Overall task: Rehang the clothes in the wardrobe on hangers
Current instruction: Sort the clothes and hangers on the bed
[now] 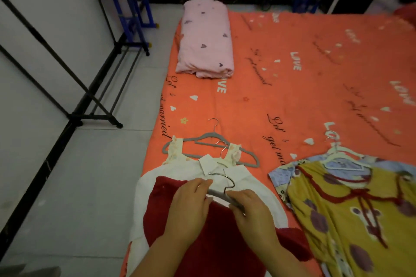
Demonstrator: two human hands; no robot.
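the left hand [191, 200] and right hand [249, 209] grip a grey hanger [221, 197] on the red top [225, 245] lying on the bed [315, 69]. the yellow dress [351, 209] looks ready. none is on the rack [67, 69] yet.

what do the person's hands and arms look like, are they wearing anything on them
Nothing worn shows. The left hand and right hand have no gloves, and no ring, watch or bracelet can be made out in the dim light. The left forearm and right forearm are uncovered down to the bottom edge of the view, so no sleeve is visible.
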